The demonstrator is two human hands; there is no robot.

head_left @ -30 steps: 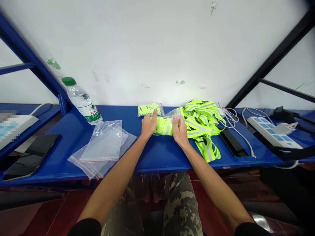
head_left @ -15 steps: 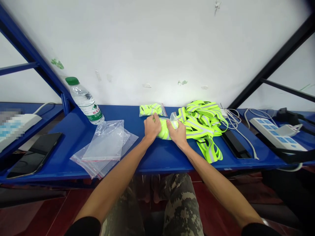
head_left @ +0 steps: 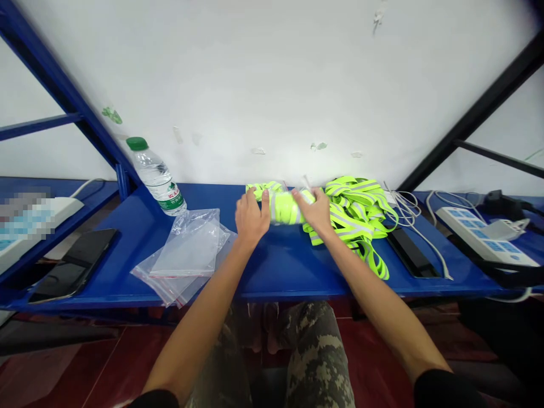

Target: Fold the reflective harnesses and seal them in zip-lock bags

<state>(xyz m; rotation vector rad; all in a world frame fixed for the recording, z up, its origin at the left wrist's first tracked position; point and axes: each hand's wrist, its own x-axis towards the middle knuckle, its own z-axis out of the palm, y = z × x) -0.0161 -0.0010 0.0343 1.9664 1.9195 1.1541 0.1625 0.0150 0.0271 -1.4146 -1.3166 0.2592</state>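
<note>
A clear zip bag holding a folded neon-yellow reflective strap point(head_left: 285, 208) is just above the blue table, slightly blurred. My right hand point(head_left: 314, 211) grips its right end, thumb on top. At its left end is my left hand point(head_left: 251, 216), fingers stretched and thumb apart; whether the thumb touches the bag I cannot tell. Behind them lies another filled bag point(head_left: 266, 188), partly hidden. A loose heap of reflective straps point(head_left: 359, 207) spreads to the right of my right hand.
Flat empty zip bags point(head_left: 187, 255) lie at left, beside a water bottle point(head_left: 164, 184). A phone point(head_left: 74, 266) rests farther left. At right are a black oblong device point(head_left: 412, 252), a white cable point(head_left: 425, 238) and a power strip point(head_left: 484, 235). A wall stands behind the table point(head_left: 289, 272).
The filled bag has risen slightly away from me, with my right hand still on it. My left hand has loosened from its fist and shifted left, uncovering more of the bag.
</note>
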